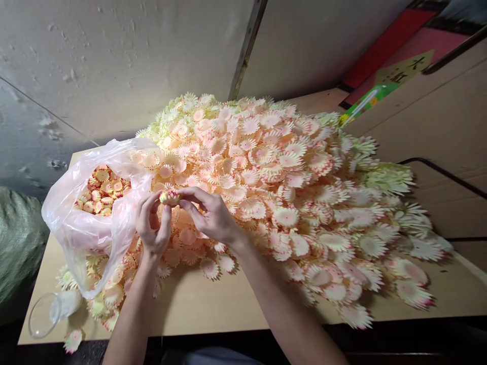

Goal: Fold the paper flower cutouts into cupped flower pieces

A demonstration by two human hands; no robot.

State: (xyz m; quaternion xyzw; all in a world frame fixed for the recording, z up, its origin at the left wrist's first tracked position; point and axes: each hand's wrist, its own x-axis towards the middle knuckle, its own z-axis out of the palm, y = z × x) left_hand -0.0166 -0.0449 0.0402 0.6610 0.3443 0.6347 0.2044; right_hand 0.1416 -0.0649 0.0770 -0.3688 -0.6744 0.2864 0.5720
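Both my hands meet above the near left side of a big heap of pale pink and cream paper flowers (pixel 274 172). My left hand (pixel 152 225) and my right hand (pixel 207 213) pinch one small flower piece (pixel 170 196) between their fingertips. It shows yellow and red petals. The flower heap covers most of the wooden table (pixel 213 304). Just left of my hands lies an open clear plastic bag (pixel 91 228) holding several small yellow and red flower centres (pixel 102 190).
A clear glass jar (pixel 49 312) lies on its side at the table's near left corner. A grey wall stands behind the table. A green sack (pixel 17 238) sits at the far left. Wooden boards and a red panel (pixel 403 40) are at the right.
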